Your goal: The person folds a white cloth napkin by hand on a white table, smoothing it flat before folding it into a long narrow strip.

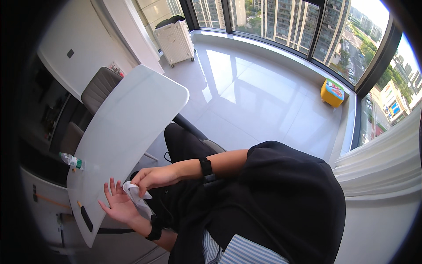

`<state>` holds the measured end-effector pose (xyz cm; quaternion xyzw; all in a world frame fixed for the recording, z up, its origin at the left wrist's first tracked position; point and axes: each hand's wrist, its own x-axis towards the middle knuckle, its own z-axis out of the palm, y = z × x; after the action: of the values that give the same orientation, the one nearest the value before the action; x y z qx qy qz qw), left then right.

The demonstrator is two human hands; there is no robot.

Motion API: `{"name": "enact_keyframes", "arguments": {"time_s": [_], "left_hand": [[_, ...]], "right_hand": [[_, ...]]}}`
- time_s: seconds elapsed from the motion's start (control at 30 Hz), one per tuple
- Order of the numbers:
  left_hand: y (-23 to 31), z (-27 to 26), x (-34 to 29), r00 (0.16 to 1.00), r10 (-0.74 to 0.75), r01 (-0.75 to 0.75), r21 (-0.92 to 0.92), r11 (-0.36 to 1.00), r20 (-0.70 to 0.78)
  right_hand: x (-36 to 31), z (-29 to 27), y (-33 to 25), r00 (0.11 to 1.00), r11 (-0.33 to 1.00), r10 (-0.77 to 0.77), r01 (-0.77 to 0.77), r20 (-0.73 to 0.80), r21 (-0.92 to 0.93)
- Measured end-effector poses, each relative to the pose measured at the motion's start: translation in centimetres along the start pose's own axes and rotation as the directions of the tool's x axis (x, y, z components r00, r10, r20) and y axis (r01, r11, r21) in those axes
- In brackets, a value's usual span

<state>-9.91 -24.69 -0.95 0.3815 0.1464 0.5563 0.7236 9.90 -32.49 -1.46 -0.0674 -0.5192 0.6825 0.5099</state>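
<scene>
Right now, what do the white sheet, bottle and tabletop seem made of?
White sheet: matte tissue or thin cloth, judging by limp folds; unclear which. Bottle: probably glossy plastic, being clear. Tabletop: smooth, glossy, faintly reflective; perhaps stone or glass.

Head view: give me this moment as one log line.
right hand: pinching white cloth or tissue | left hand: open, palm showing, close by | table: plastic bottle, dark slim object

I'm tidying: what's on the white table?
A green-labelled bottle, a black item with a yellowish tip, and a tiny brownish thing; anything behind the left hand is hidden.
</scene>
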Motion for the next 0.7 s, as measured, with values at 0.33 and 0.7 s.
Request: {"name": "enact_keyframes", "arguments": {"time_s": [0.33,0.7], "left_hand": [[-2.8,-0.5,0.0,0.827,-0.277,-0.135,0.651,0.747,0.490],[-3.4,-1.4,0.3,0.985,-0.170,0.137,0.502,0.854,0.020]], "right_hand": [[0.3,-2.3,-3.4,0.876,0.944,0.163,-0.272,-0.454,-0.187],[-0.8,-2.5,-5.0,0.853,0.944,0.110,-0.250,-0.510,-0.215]]}}
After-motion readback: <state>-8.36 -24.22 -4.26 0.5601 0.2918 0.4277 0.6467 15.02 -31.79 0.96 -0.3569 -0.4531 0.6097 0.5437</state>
